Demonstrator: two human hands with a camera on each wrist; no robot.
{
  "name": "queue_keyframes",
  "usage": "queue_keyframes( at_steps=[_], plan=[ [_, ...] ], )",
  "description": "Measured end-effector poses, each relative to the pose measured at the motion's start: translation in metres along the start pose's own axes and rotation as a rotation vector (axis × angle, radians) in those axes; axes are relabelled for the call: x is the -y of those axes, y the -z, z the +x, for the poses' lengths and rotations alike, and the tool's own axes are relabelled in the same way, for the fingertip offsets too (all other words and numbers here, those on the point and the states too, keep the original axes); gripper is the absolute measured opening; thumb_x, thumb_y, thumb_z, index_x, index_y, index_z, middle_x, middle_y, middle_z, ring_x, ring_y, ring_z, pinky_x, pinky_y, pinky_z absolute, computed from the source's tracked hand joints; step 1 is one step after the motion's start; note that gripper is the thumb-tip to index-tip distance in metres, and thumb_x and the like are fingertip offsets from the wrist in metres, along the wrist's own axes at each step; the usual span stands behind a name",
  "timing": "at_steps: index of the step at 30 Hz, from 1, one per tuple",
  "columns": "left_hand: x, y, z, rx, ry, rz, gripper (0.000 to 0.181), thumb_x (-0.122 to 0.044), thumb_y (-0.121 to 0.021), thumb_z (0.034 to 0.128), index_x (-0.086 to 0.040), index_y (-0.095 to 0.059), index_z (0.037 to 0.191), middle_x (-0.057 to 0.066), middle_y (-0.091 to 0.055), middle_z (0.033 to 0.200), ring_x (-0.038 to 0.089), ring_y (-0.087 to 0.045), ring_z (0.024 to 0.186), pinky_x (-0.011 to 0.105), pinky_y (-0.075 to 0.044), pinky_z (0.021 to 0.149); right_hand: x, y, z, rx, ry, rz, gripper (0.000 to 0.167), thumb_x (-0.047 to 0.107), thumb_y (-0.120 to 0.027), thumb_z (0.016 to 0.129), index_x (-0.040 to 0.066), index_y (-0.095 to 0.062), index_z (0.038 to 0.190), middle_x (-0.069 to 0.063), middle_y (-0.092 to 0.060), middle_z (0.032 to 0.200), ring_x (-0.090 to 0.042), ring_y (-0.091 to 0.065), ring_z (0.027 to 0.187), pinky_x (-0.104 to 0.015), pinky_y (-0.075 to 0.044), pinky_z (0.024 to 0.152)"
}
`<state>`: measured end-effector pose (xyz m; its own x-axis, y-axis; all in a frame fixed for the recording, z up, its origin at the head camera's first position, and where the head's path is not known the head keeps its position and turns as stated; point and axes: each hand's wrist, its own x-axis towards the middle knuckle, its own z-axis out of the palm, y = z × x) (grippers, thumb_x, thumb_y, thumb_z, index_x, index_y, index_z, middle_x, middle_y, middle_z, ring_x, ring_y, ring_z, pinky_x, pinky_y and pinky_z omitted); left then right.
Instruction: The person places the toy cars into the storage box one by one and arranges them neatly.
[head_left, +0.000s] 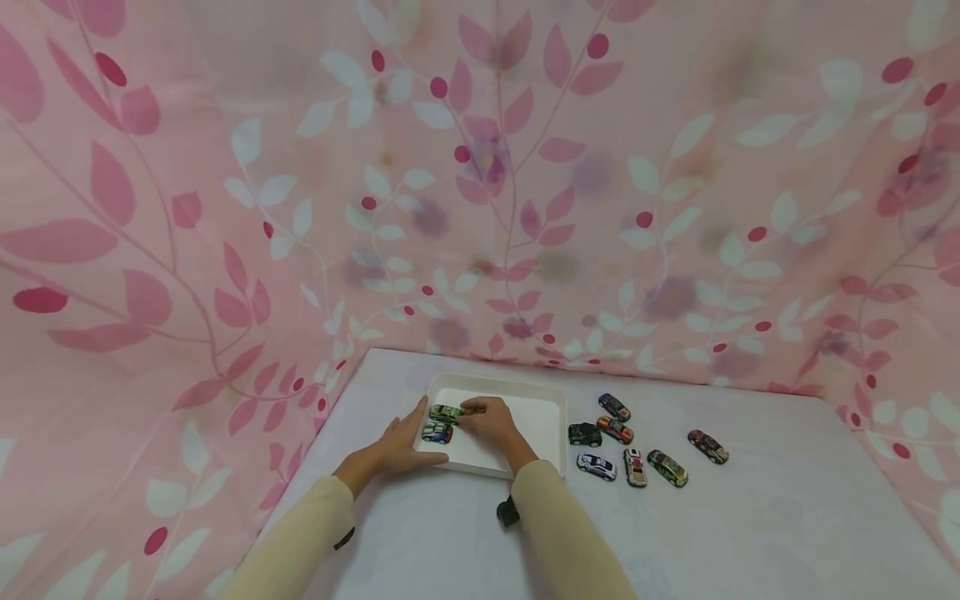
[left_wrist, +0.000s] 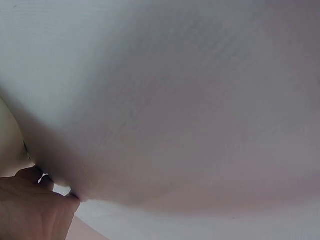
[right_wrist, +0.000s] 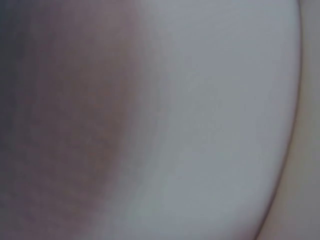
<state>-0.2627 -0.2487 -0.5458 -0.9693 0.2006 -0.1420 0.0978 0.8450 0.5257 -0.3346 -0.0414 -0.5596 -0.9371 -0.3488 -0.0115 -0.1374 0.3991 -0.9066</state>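
Note:
A white tray (head_left: 528,408) lies on the table. Its left end holds a green toy car (head_left: 446,413) and, just in front, a toy car in white, blue and red (head_left: 437,432). My right hand (head_left: 491,425) reaches over the front wall and pinches the right end of the green car. With thumb and fingers spread, my left hand (head_left: 399,442) rests against the tray's front left corner. Part of that hand (left_wrist: 37,207) shows at the lower left of the left wrist view. The right wrist view is blurred and shows no car.
Right of the tray lie several toy cars, among them a black one (head_left: 585,434), an orange one (head_left: 615,429), a white one (head_left: 597,467) and a dark red one (head_left: 708,447) farther out. A pink floral curtain (head_left: 480,208) hangs behind the table (head_left: 750,517).

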Motion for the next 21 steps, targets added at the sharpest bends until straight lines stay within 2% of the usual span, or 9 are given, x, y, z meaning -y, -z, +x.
queue_keyframes(
  at_steps=[4,7,11,14,18,21],
  plan=[
    [0.000,-0.001,0.000,0.007,-0.012,-0.015,0.126,-0.067,-0.071,0.0775,-0.005,0.003,0.159,0.020,-0.024,0.162,0.035,-0.025,0.150,0.059,-0.011,0.121,-0.001,0.003,0.000,-0.012,-0.031,0.028,0.032,0.020,-0.077,0.087,0.005,-0.073,0.115,-0.008,-0.075,0.101,-0.011,-0.063,0.083,-0.024,-0.051,0.070],
    [-0.001,-0.001,0.001,-0.009,-0.008,-0.007,0.125,-0.066,-0.071,0.0778,-0.006,0.002,0.159,0.019,-0.025,0.162,0.034,-0.026,0.150,0.059,-0.012,0.121,-0.001,0.006,0.002,0.006,-0.025,0.035,0.036,0.024,-0.074,0.089,0.004,-0.071,0.119,-0.009,-0.074,0.099,-0.008,-0.062,0.077,-0.022,-0.050,0.068],
    [-0.003,-0.001,0.001,-0.015,-0.003,-0.001,0.124,-0.064,-0.072,0.0780,-0.006,0.001,0.159,0.018,-0.025,0.162,0.033,-0.027,0.149,0.058,-0.012,0.122,0.000,0.011,0.000,0.041,-0.027,0.075,0.054,0.029,-0.072,0.092,-0.002,-0.057,0.134,-0.011,-0.072,0.098,-0.009,-0.064,0.076,-0.025,-0.053,0.070],
    [-0.005,-0.002,0.002,0.008,-0.012,-0.005,0.124,-0.064,-0.072,0.0779,-0.005,0.001,0.159,0.018,-0.024,0.163,0.033,-0.026,0.150,0.058,-0.012,0.122,0.001,0.015,-0.005,0.025,-0.080,0.132,0.068,0.031,-0.071,0.091,0.000,-0.043,0.145,-0.013,-0.070,0.100,-0.015,-0.065,0.078,-0.028,-0.053,0.073],
    [-0.004,-0.001,0.000,0.008,-0.011,0.006,0.124,-0.065,-0.071,0.0777,-0.004,0.000,0.159,0.019,-0.024,0.162,0.034,-0.026,0.150,0.059,-0.012,0.121,0.008,0.016,-0.011,-0.018,-0.103,0.119,0.080,0.036,-0.071,0.091,0.009,-0.029,0.153,-0.019,-0.061,0.116,-0.023,-0.066,0.086,-0.035,-0.055,0.076],
    [0.003,0.002,-0.005,0.004,0.012,0.019,0.124,-0.065,-0.072,0.0777,-0.004,0.000,0.159,0.020,-0.025,0.162,0.035,-0.026,0.149,0.059,-0.012,0.121,0.021,0.017,-0.011,-0.085,-0.024,0.031,0.079,0.040,-0.068,0.092,0.014,-0.027,0.154,-0.021,-0.051,0.131,-0.027,-0.064,0.097,-0.041,-0.056,0.081]
  ],
)
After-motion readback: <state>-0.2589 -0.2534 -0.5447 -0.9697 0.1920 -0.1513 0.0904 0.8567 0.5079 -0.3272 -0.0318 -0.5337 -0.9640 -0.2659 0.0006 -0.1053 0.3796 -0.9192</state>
